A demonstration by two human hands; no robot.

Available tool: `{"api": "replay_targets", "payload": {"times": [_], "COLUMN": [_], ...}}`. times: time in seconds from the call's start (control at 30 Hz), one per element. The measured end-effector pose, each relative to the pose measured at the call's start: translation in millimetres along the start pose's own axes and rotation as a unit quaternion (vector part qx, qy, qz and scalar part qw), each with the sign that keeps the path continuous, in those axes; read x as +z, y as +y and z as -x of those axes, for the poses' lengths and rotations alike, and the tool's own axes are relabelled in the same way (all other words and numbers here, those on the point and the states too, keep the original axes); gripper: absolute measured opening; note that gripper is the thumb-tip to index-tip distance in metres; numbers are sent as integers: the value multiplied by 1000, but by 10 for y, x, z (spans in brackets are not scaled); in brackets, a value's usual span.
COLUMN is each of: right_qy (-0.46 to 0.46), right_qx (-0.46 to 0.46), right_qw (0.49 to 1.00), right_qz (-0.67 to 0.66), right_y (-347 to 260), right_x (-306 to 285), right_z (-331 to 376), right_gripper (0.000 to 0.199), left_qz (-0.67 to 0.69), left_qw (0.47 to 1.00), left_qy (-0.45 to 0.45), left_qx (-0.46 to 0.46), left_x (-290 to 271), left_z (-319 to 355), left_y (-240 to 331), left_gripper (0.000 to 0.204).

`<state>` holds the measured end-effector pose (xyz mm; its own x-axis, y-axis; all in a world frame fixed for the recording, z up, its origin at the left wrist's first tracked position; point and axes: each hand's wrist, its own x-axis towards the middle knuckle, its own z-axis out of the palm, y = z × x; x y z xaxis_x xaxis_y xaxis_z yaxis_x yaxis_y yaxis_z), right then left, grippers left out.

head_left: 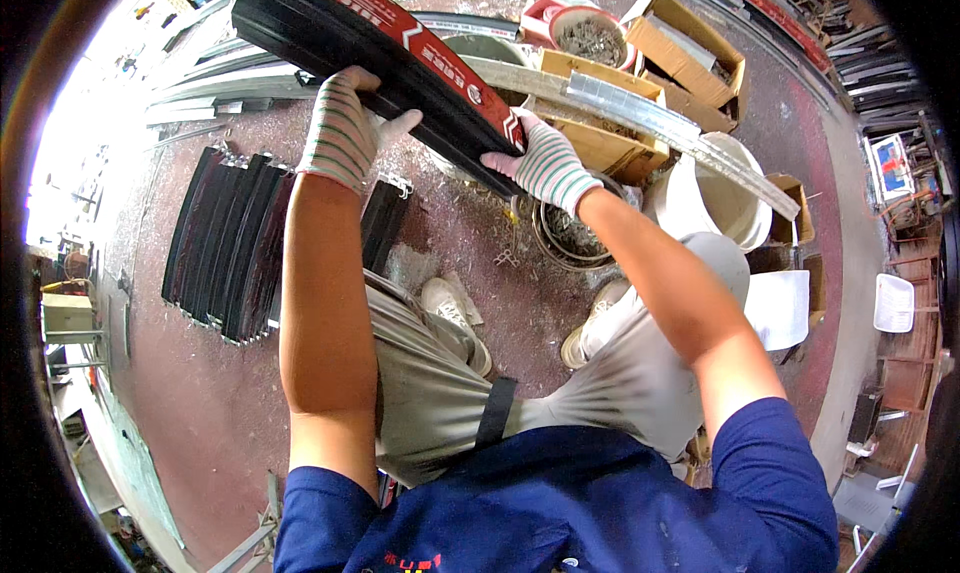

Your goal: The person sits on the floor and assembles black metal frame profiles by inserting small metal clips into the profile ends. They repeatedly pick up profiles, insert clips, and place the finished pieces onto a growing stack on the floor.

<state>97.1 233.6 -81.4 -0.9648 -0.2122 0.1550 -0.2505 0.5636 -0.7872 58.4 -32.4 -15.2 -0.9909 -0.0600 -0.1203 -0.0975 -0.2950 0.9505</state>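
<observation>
We record black on the long bundle (335, 48) and white lettering on its red label (437, 58). On the left hand (343, 123) and right hand (548, 163) we find white gloves (563, 178) with green stripes. We list a navy shirt (570, 473), greyish trousers (630, 373), black strips (215, 238), a reddish-brown floor (520, 318) and a white bucket (683, 198).

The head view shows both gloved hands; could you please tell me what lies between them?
In the head view, a long black-and-red piece lies between the left hand and right hand.
</observation>
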Motion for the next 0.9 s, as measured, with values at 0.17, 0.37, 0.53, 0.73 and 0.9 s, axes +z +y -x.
{"api": "replay_targets", "payload": {"times": [0.17, 0.37, 0.53, 0.73, 0.9], "right_qy": [-19, -115, -202, -272, -237], "right_qx": [-32, -28, 176, 296, 351], "right_qw": [996, 989, 960, 866, 835], "right_qz": [-85, -91, -86, 297, 352], "right_y": [41, 195, 1098, 2622, 2876], "right_x": [-190, -418, -271, 234, 828], "right_z": [-236, -617, -480, 441, 869], "right_gripper": [68, 61, 62, 56, 40], "left_qz": [37, 99, 211, 336, 341], "left_qw": [997, 993, 977, 939, 939], "left_qy": [-8, 0, 8, -66, -48], "left_qx": [65, 69, -10, -34, -16], "left_x": [531, 826, 594, 753, 799], "left_z": [-69, -482, -730, -682, -581], "left_y": [-204, -537, -361, -223, -155], "left_gripper": [62, 68, 70, 65, 62]}}
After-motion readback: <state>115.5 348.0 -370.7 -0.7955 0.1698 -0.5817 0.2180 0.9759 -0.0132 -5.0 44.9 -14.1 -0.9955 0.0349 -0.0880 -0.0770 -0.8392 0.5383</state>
